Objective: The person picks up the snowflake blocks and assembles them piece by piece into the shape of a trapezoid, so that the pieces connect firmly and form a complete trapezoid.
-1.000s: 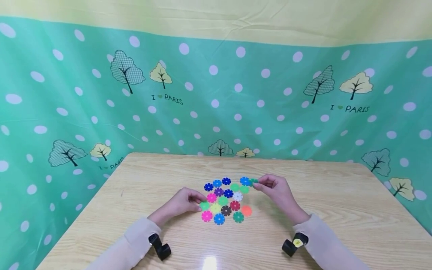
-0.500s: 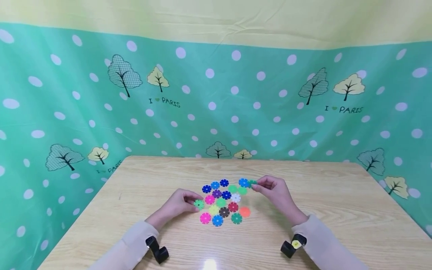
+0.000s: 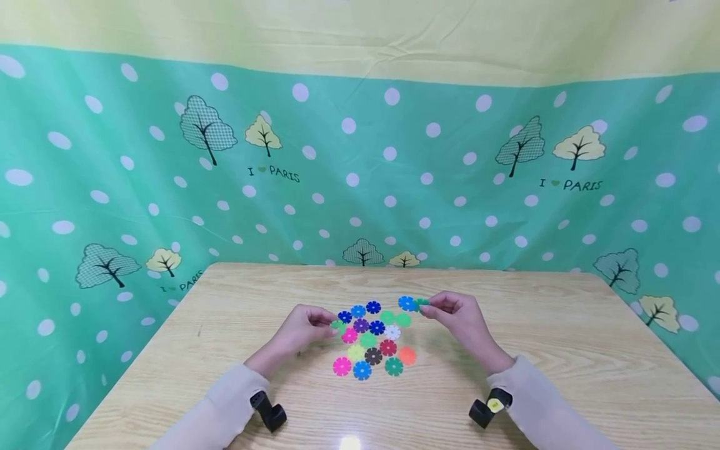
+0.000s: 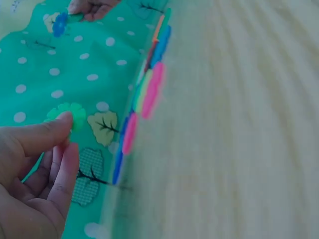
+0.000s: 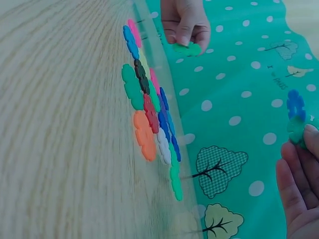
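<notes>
My left hand (image 3: 304, 328) pinches a light green notched plastic disc (image 4: 77, 115) between thumb and fingers, raised off the table in both wrist views. On the other side, my right hand (image 3: 458, 314) grips a darker green disc (image 5: 297, 130) by its edge. A blue disc (image 5: 296, 103) is joined to that green one and sticks out beyond the fingertips, toward the left in the head view. Between the hands, several flat discs of the same kind lie on the table, among them a brown one (image 3: 374, 356), a white one (image 3: 392, 332) and an orange one (image 3: 407, 355).
The discs lie on a pale wooden table (image 3: 506, 350). Behind it hangs a green dotted cloth (image 3: 315, 206) with printed trees. Black wrist cameras sit on the left sleeve (image 3: 214, 406) and the right sleeve (image 3: 540, 406).
My left hand has lifted the light green disc from the left side of the group, drawn it slightly left, then moved it away from the body. The right hand has stayed nearly still.
</notes>
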`<state>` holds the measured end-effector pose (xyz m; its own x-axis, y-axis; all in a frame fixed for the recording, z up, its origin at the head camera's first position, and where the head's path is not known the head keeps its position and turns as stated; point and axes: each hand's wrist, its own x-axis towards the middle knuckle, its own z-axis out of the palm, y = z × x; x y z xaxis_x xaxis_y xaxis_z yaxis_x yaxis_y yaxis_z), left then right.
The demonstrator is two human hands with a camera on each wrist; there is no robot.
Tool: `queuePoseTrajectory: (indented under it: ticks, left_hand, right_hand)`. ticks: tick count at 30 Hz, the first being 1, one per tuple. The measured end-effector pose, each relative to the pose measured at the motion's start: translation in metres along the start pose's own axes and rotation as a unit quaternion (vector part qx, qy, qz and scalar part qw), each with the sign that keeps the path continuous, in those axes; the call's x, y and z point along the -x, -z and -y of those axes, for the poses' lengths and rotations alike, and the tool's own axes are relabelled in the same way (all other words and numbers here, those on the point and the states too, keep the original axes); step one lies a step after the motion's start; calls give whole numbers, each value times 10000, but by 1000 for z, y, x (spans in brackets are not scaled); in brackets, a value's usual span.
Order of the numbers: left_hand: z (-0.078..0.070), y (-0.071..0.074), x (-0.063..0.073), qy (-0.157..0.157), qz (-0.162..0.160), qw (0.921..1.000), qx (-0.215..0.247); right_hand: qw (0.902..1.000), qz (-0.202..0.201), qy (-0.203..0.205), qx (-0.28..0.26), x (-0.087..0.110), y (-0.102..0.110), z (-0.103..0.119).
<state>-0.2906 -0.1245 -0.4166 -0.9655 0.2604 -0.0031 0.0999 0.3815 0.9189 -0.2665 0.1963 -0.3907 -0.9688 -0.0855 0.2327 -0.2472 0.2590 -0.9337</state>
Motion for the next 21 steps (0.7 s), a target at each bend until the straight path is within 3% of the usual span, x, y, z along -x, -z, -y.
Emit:
queuePoseTrajectory:
  ticks: [13,21]
  left_hand:
    - [-44,-25,-10,-450,-87,9939,1002]
    - [-58,-45,-10,-805,-289,9890,1208]
  right_hand:
    - [10000,-15,58,-57,-1,-3,0]
    - [9998,100,75,-126,2,-5,1]
